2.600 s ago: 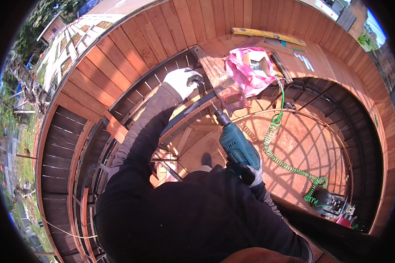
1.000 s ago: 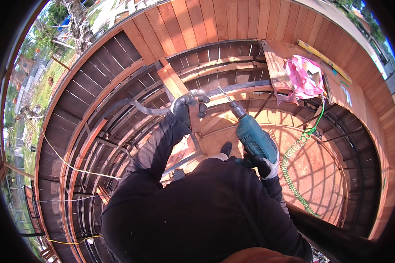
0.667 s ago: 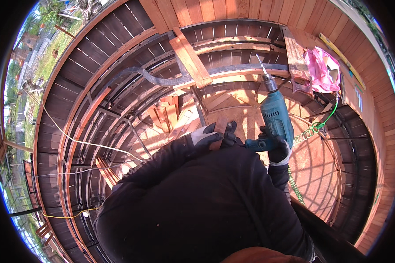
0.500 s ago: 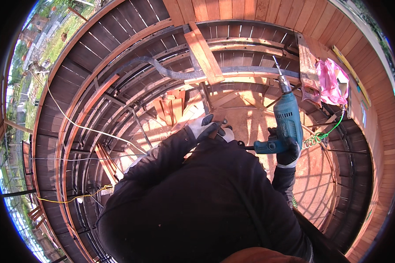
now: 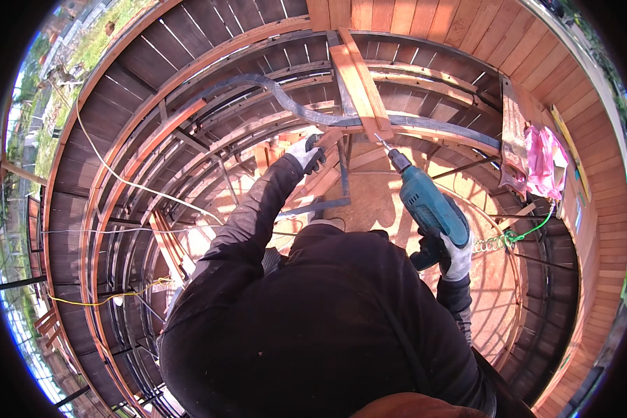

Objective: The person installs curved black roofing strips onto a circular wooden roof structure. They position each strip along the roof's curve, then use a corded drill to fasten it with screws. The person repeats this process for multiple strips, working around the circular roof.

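My right hand (image 5: 455, 256), in a grey-and-white glove, is wrapped around the grip of a teal power drill (image 5: 428, 202). The drill's bit points up and left, its tip beside the near end of a wooden plank (image 5: 359, 90). In my gloved left hand (image 5: 306, 153) is a small wooden block (image 5: 329, 139), held close to the plank's near end and the curved grey strip (image 5: 285, 103). I cannot tell whether the block touches the strip. The plank reaches from the boarded surface across the curved rails.
Curved metal and wood rails (image 5: 143, 167) ring the space. A pink bag (image 5: 545, 160) hangs at the right, above a green coiled hose (image 5: 512, 237). Loose wood pieces (image 5: 181, 247) lie at the left, and a pale cord (image 5: 139, 195) crosses there. A yellow level-like bar (image 5: 570, 153) rests on the boards.
My left hand has moved forward from near my body, carrying the wooden block toward the plank's end. The drill has shifted left and tilted, bringing its bit close to the plank.
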`<act>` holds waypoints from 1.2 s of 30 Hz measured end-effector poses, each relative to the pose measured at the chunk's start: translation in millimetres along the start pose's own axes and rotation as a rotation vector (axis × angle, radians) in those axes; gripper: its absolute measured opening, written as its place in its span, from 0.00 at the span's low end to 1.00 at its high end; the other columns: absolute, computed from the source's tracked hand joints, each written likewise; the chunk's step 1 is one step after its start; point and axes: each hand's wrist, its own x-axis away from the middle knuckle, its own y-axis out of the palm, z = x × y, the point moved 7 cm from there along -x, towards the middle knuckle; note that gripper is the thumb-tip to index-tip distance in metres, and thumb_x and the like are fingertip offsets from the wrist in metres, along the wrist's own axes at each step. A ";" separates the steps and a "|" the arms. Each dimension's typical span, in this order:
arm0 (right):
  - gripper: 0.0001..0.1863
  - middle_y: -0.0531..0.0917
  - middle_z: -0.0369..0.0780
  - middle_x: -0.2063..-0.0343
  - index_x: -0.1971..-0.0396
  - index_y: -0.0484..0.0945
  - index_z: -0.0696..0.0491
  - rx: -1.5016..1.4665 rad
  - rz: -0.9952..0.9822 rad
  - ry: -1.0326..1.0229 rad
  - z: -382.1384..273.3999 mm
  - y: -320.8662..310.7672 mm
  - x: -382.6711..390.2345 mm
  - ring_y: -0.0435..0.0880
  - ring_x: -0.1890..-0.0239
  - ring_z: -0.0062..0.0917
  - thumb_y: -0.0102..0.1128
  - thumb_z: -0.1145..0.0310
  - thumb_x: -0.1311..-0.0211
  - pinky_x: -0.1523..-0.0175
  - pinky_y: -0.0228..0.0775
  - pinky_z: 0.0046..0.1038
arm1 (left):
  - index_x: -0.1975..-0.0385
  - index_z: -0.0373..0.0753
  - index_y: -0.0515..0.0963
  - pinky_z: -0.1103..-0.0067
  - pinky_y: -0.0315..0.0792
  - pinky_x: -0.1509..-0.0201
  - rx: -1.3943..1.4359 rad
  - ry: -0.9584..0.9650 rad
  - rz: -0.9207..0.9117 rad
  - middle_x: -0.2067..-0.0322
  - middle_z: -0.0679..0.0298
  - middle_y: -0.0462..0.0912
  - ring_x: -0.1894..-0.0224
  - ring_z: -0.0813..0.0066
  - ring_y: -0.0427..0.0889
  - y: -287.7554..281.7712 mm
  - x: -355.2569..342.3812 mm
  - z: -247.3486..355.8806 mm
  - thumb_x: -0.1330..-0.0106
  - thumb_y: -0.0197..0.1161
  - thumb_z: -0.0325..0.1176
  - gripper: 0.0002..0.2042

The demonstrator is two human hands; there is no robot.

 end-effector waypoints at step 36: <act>0.38 0.77 0.47 0.46 0.40 0.67 0.61 0.483 0.241 -0.075 19.8 172.0 -11.5 0.77 0.44 0.31 0.71 0.75 0.56 0.39 0.68 0.30 | 0.58 0.31 0.76 0.62 0.71 0.49 -0.698 0.446 -0.140 0.62 0.43 0.81 0.55 0.45 0.79 -30.6 -56.4 31.7 0.39 0.58 0.42 0.19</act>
